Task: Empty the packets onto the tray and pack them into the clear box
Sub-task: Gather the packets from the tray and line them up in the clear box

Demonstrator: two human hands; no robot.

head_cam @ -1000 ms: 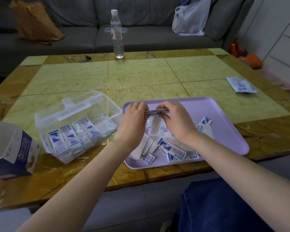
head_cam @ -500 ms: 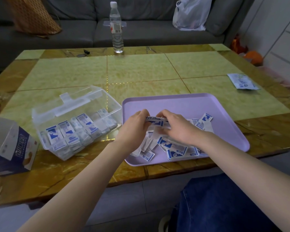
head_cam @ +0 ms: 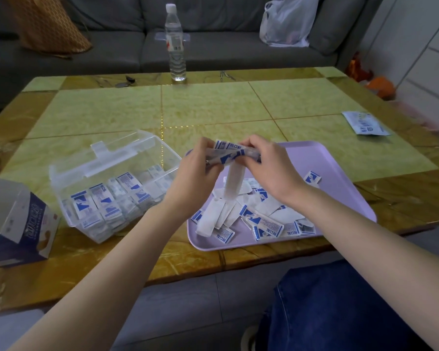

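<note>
Nearest us a knee in blue denim (head_cam: 340, 305) sits below the table edge, and both forearms reach out over it. At the near left an opened cardboard carton (head_cam: 18, 229) stands on the table (head_cam: 213, 110). On the near half of the lilac tray (head_cam: 345, 173) lie the loose packets (head_cam: 264, 224), small blue-and-white paper sachets heaped over one another.

Just above that heap the left hand (head_cam: 195, 173) and the right hand (head_cam: 271, 168) hold a bundle of packets (head_cam: 228, 152) between them. Each hand's fingers are curled round one end and pinch it. A white strip (head_cam: 235, 182) hangs from the bundle towards the heap. We judge these packets very light, thin and floppy, with slick paper that slides easily, so a stack will fan apart unless we squeeze it by its flat faces at both ends.

Left of the tray and close to it, the clear box (head_cam: 69, 214) stands with its lid (head_cam: 107, 158) tipped back. Rows of packets already stand on edge inside.

The tabletop is glossy stone in green and amber panels, a surface on which we expect paper to skid. A flat packet (head_cam: 365, 122) lies at the far right and a water bottle (head_cam: 175, 46) at the far edge. Beyond is a grey sofa (head_cam: 112, 46) bearing a plastic bag (head_cam: 287, 21) and an orange cushion (head_cam: 48, 24).
</note>
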